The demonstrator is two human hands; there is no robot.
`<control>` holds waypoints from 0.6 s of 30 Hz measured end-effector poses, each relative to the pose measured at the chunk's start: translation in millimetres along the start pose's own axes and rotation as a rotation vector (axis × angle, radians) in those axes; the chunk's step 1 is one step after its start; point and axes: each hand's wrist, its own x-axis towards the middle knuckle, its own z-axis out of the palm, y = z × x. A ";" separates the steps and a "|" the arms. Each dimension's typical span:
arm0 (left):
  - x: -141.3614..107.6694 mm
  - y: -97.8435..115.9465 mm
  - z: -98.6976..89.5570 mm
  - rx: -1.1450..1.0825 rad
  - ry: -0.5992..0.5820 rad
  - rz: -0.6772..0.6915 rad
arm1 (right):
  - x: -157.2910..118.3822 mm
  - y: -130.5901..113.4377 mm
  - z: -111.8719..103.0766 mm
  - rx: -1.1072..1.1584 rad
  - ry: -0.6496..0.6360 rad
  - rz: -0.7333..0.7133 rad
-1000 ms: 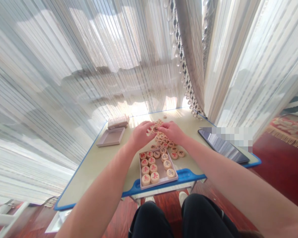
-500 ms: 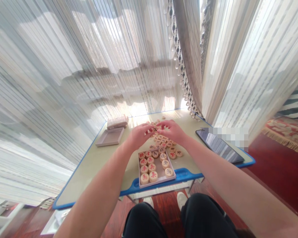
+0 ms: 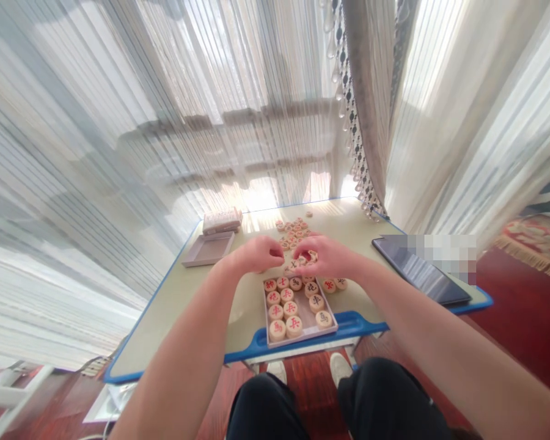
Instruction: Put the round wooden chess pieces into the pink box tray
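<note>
Round wooden pieces with red or black characters fill parts of a shallow box [image 3: 302,337] at the table's near edge; its middle column shows a bare patch. My left hand [image 3: 262,253] is just above the box's back left, fingers curled together, their tips and anything in them too small to make out. My right hand [image 3: 323,256] is over the box's back right, thumb and fingers curved round a piece with a black mark [image 3: 294,264]. Behind the hands lies a spread of loose pieces [image 3: 296,234].
An open, shallow box lid [image 3: 209,249] lies at the table's left, with a closed box [image 3: 222,221] behind it. A dark tablet [image 3: 419,272] rests at the right. The table [image 3: 165,330] has a blue rim; curtains hang behind it.
Both hands have come nearer, from over the loose pieces to just behind the box. More loose pieces show behind them. The view has shifted slightly.
</note>
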 end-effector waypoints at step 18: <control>0.9 4.0 4.3 0.035 -0.037 0.002 | -5.1 -4.8 6.0 -0.041 -0.196 0.000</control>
